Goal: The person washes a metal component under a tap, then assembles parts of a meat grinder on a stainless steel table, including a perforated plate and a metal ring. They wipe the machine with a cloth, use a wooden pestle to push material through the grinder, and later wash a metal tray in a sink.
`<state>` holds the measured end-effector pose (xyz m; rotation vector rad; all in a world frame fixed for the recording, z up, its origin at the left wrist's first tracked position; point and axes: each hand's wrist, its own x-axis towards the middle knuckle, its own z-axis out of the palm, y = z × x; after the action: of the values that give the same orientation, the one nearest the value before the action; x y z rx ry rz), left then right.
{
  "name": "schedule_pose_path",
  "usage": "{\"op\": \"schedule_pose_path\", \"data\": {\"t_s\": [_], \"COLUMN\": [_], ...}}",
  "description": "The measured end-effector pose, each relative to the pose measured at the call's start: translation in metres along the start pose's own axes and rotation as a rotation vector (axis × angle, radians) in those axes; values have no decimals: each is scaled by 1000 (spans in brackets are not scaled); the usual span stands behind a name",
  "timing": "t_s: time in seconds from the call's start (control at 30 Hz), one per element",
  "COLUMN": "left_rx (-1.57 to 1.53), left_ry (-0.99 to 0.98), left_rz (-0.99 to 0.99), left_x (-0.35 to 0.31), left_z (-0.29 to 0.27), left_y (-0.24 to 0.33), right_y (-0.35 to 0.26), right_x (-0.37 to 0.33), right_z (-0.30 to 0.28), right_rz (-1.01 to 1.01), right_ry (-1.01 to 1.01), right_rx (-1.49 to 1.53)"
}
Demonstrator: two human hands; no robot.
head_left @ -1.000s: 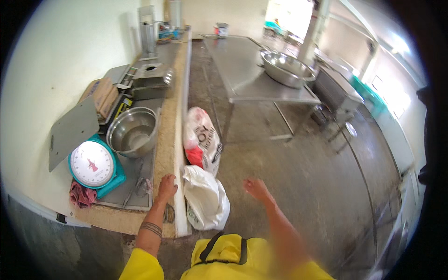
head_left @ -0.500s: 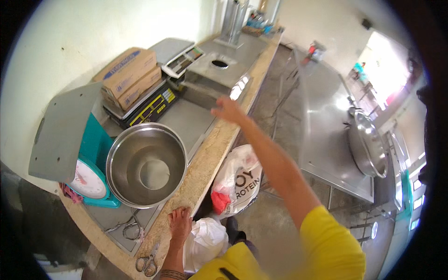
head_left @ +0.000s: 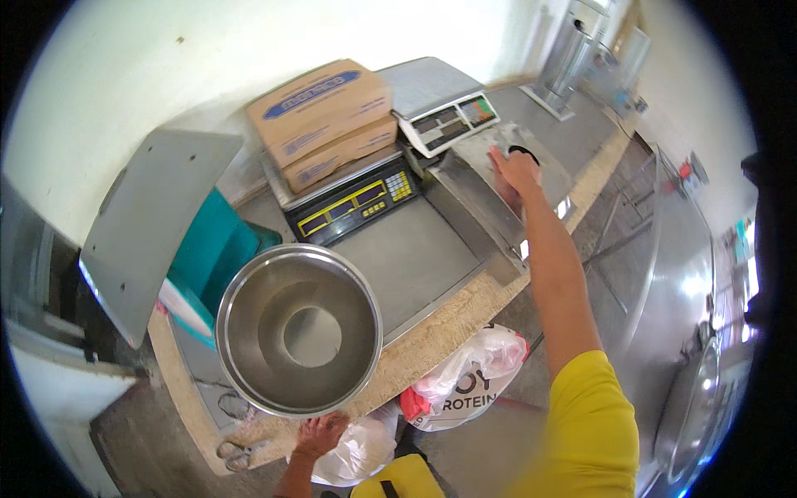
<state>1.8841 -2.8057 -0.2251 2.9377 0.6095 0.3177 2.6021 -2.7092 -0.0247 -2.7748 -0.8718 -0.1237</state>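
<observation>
My left hand (head_left: 322,433) lies with its fingers stretched over the counter's front edge, holding nothing. It is right beside the rim of a deep stainless steel bowl (head_left: 311,336), which stands upright; a pale round patch shows at its bottom. My right arm reaches far across to a low metal box (head_left: 477,187) with a round hole in its top. There my right hand (head_left: 516,170) rests beside the hole, fingers partly extended, with nothing seen in it. Left of my left hand lies a pair of scissors (head_left: 235,454).
Behind the bowl, a black digital scale (head_left: 357,203) carries cardboard boxes (head_left: 320,108); a white scale (head_left: 448,124) is beside it. A teal dial scale (head_left: 212,249) stands at left. Plastic bags (head_left: 469,378) sit below the counter (head_left: 448,319). At right is a steel table (head_left: 664,274).
My right hand has moved forward and come down onto the metal box near its hole. My left hand stays at the counter edge. The view has turned, shifting the scene.
</observation>
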Motion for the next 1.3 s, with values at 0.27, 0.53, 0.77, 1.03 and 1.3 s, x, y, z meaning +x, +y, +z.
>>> {"op": "schedule_pose_path", "data": {"t_s": [0.27, 0.53, 0.77, 1.03, 1.3], "left_rx": [-71, 4, -168, -645, -1998], "left_ry": [-58, 7, -119, 318, 258], "left_rz": [-14, 69, -92, 24, -452], "left_x": [4, 4, 2, -186, -334], "left_z": [-2, -5, -35, -117, -219], "left_y": [-2, -2, 25, 36, -114], "right_y": [26, 92, 97, -101, -386], "right_x": [-43, -141, -321, -643, -844], "right_z": [-27, -139, -279, -351, -282], "right_rz": [-45, -59, -26, -173, -486], "right_ry": [124, 227, 80, -107, -674], "right_rx": [-56, 154, 246, 495, 928]}}
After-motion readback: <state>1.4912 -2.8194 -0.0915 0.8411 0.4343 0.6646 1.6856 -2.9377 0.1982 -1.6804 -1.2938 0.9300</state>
